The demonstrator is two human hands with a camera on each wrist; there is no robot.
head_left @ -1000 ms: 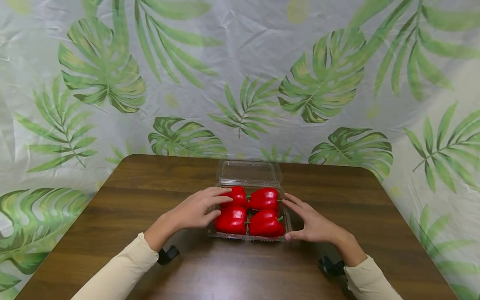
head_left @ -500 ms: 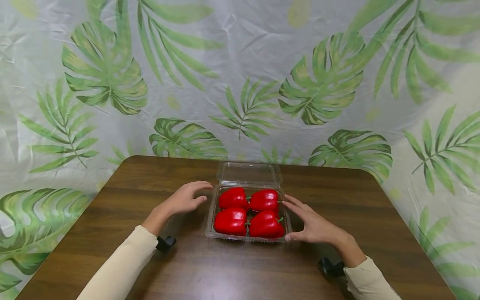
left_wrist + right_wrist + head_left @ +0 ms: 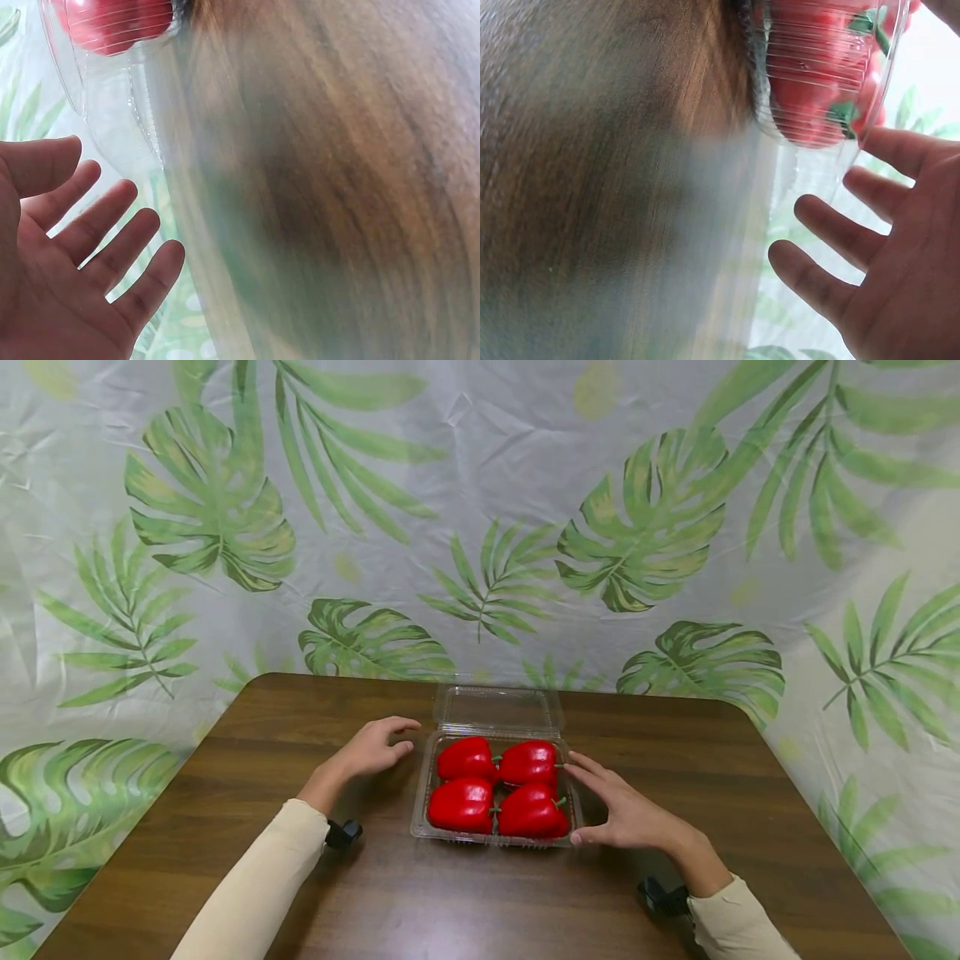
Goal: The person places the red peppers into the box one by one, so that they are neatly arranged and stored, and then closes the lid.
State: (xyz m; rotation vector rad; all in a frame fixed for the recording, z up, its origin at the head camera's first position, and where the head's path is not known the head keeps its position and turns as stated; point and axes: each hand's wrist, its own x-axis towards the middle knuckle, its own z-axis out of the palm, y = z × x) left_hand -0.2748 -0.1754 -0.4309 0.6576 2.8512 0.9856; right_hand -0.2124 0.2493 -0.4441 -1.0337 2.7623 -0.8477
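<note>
A clear plastic clamshell box (image 3: pixel 422 793) sits mid-table in the head view, its lid (image 3: pixel 495 708) folded back. Several glossy red bell peppers (image 3: pixel 461 804) with green stems lie inside it in two rows. Left of the box, my left hand (image 3: pixel 372 749) hovers apart from it, fingers loosely bent; the left wrist view shows its spread fingers (image 3: pixel 112 214) holding nothing. My right hand (image 3: pixel 630 806) is at the box's right side, fingers extended, thumb by the near corner. In the right wrist view a fingertip (image 3: pixel 874 137) appears to touch the box's edge.
The brown wooden table (image 3: pixel 300 702) has rounded far corners. Behind it hangs a pale cloth with green leaf prints (image 3: pixel 487 577). Black wrist cameras (image 3: pixel 343 834) are strapped at both wrists.
My left hand has come off the upper left pepper and drawn back left of the box. My right hand has stayed at the box's right side.
</note>
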